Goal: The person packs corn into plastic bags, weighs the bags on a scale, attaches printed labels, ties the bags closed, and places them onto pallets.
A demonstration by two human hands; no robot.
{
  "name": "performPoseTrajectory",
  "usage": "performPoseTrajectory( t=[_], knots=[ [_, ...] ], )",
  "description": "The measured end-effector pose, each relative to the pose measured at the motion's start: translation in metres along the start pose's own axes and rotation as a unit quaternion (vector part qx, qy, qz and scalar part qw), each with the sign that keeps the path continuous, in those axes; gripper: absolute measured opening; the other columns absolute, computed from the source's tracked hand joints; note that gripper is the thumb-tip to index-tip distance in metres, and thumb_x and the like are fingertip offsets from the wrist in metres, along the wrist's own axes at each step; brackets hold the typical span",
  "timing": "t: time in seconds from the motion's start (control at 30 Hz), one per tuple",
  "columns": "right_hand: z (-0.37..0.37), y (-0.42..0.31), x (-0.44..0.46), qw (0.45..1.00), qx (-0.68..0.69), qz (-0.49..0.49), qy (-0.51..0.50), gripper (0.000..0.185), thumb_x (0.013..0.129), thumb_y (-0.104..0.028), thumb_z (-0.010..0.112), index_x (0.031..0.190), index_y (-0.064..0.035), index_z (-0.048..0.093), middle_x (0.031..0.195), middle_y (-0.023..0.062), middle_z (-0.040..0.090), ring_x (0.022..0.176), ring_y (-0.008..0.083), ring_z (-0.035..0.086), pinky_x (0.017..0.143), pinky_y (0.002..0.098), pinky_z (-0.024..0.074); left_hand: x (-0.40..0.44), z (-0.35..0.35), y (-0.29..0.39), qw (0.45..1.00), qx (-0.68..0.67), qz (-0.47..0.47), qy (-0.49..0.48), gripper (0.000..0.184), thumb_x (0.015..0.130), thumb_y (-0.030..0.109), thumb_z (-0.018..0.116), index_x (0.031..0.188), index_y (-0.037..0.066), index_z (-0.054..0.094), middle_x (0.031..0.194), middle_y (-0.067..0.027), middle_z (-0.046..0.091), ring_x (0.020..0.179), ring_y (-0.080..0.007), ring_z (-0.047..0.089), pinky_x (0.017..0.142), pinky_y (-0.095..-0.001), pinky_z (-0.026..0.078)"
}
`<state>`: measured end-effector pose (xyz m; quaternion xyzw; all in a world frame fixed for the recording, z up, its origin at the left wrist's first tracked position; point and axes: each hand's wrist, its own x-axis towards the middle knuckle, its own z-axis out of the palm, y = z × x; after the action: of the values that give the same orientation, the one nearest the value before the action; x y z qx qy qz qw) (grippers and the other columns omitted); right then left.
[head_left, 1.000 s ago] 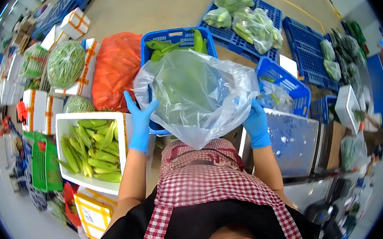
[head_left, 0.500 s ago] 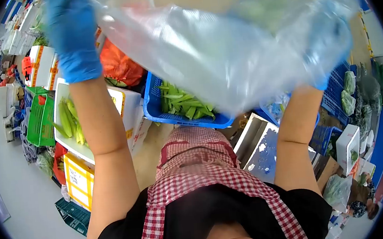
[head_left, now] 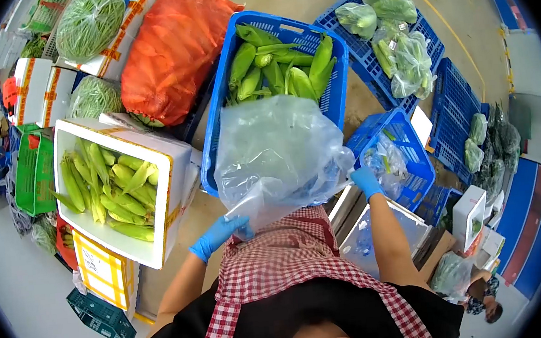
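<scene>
A clear plastic bag [head_left: 275, 152] spreads in front of my body, partly covering the near half of a blue crate [head_left: 210, 155]. My left hand [head_left: 221, 234], in a blue glove, is closed on one corner of the bag's near edge. On the other side, my right hand [head_left: 367, 181], gloved the same way, pinches the opposite corner. Green ears of corn [head_left: 274, 69] in their husks lie in the crate beyond the bag. The bag looks puffed out, with nothing visible inside it.
To the left stands a white foam box [head_left: 172, 206] of corn, with an orange mesh sack [head_left: 174, 55] beyond it. On the right, a smaller blue basket [head_left: 422, 175] holds crumpled plastic. Bagged vegetables [head_left: 409, 60] lie on blue crates further off. A person [head_left: 484, 292] appears at lower right.
Both hands have come down from high in the view towards my apron, bringing the bag with them. The bag now lies over the crate, and the corn behind it has come into view.
</scene>
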<state>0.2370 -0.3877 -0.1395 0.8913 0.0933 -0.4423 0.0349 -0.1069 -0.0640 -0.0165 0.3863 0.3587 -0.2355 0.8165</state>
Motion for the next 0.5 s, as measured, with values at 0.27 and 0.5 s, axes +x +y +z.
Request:
performPoseTrajectory(
  t=[0.27, 0.5],
  knots=[
    [-0.152, -0.121, -0.001, 0.972, -0.182, -0.141, 0.038, 0.056, 0.076, -0.034, 0.059, 0.12, -0.0013, 0.049, 0.121, 0.0227, 0.05, 0.106, 0.0345, 0.053, 0.087, 0.0417, 0.043, 0.055, 0.033, 0.118, 0.967, -0.069, 0.147, 0.199, 0.03, 0.088, 0.016, 0.052, 0.113, -0.001, 0.055, 0.079, -0.0058, 0.062, 0.075, -0.0129, 0.059, 0.073, -0.025, 0.045],
    [-0.213, -0.223, 0.263, 0.848, 0.491, -0.152, 0.129, 0.06, 0.073, -0.025, 0.068, 0.121, 0.0028, 0.045, 0.106, 0.0109, 0.055, 0.092, 0.0211, 0.054, 0.077, 0.0316, 0.0448, 0.13, 0.043, 0.125, 0.954, -0.079, 0.182, 0.226, 0.033, 0.091, 0.02, 0.047, 0.111, -0.004, 0.055, 0.075, -0.0056, 0.06, 0.07, -0.0126, 0.056, 0.069, -0.0241, 0.045]
  ],
)
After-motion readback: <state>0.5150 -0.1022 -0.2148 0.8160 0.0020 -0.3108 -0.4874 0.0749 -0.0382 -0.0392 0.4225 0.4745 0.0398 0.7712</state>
